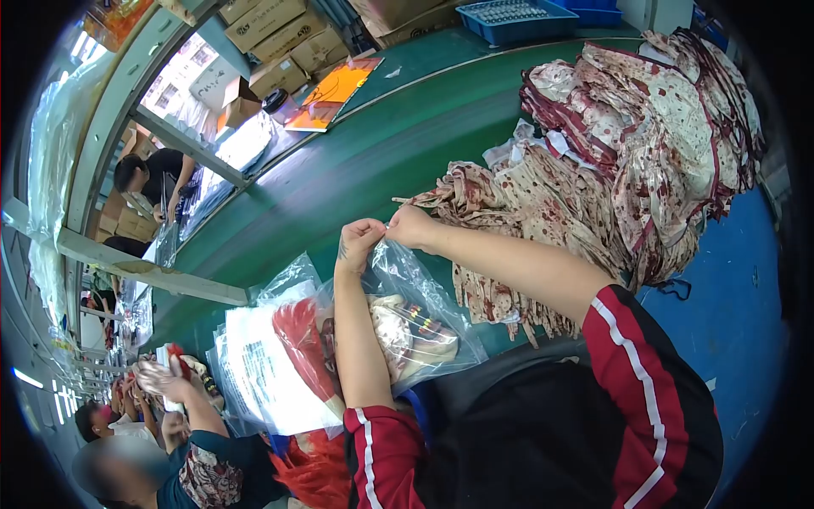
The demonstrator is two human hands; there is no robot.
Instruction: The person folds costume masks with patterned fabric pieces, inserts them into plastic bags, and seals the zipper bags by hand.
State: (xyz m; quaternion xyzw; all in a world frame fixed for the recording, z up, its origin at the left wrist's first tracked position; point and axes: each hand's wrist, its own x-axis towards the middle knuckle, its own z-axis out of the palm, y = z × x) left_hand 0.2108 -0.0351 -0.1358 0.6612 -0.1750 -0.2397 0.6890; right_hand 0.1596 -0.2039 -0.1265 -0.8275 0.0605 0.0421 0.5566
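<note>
Both my hands meet over the bench, fingertips pinched together at the upper edge of a clear plastic bag (pixel 409 270). My left hand (pixel 360 242) is closed on that edge from the left, and my right hand (pixel 410 227) from the right. The exact grip is partly hidden by my fingers. Inside the bag lies a folded cream-white item (pixel 415 335) with red and dark markings. To the right of my hands is a heap of cream fabric pieces with red-brown splatters (pixel 543 204). Left of my forearm sit clear bags with white sheets (pixel 263 365) and a red item (pixel 305 348).
A green conveyor-like bench (pixel 339 161) runs across. At the back are cardboard boxes (pixel 275 30), an orange sheet (pixel 339 93), a lidded cup (pixel 278 105) and a blue crate (pixel 517 21). A co-worker (pixel 220 467) works close on the left; metal frame bars (pixel 153 271) stand there too.
</note>
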